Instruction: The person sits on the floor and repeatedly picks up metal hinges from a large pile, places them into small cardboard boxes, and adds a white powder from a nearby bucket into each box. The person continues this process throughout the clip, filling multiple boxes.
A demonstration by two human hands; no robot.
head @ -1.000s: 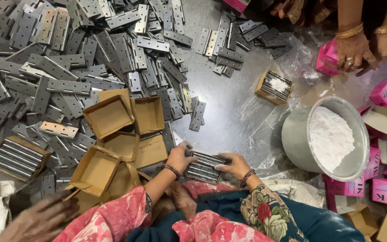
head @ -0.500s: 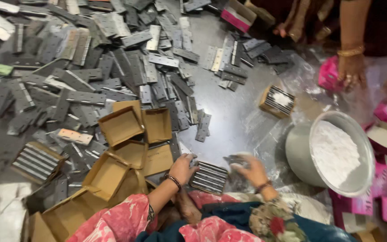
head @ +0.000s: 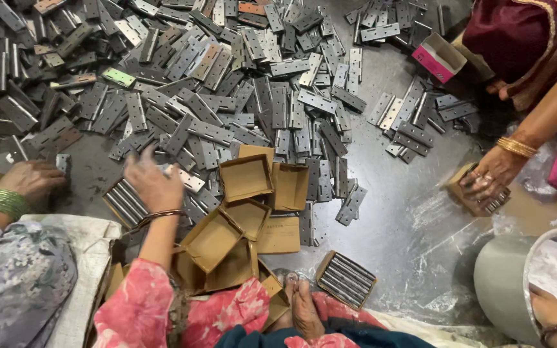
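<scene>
While the open left hand (head: 153,182) touches loose hinges (head: 188,132), the right hand (head: 552,312) is mostly hidden, grip unclear.

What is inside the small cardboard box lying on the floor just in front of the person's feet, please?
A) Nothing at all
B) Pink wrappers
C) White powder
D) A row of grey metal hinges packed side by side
D: the small cardboard box by the feet lies open and shows a row of grey metal hinges packed side by side, like the loose hinges strewn over the floor.
</scene>
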